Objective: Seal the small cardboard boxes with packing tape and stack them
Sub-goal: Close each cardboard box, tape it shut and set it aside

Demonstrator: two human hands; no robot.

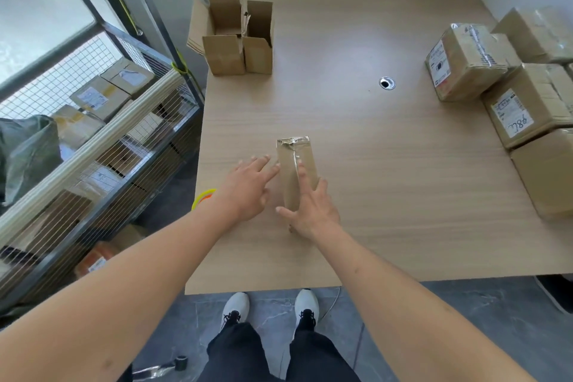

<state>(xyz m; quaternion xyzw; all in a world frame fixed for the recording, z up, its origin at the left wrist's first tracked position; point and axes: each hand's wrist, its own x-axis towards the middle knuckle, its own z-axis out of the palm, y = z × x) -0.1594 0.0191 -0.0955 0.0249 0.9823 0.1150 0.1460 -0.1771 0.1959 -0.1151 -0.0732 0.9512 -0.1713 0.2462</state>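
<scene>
Both forearms reach out from the near edge over the pale wooden surface, above a pair of white shoes on the grey floor. Between the hands lies a small taped box, long and narrow, its long axis running near to far with a slight lean to the left at the far end, where shiny tape is crumpled over the end face. The right hand rests flat on the box's near part, fingers spread along its top and right side, not curled round it. The left hand is open with fingers splayed, its fingertips just beside the box's left face; contact cannot be told. A yellow tape roll peeks out at the surface's left edge, under the left wrist. Far left stand open empty boxes, flaps up, well apart from the hands. At the right edge sits a pile of sealed labelled parcels. A wire cage trolley holding parcels stands left of the surface.
</scene>
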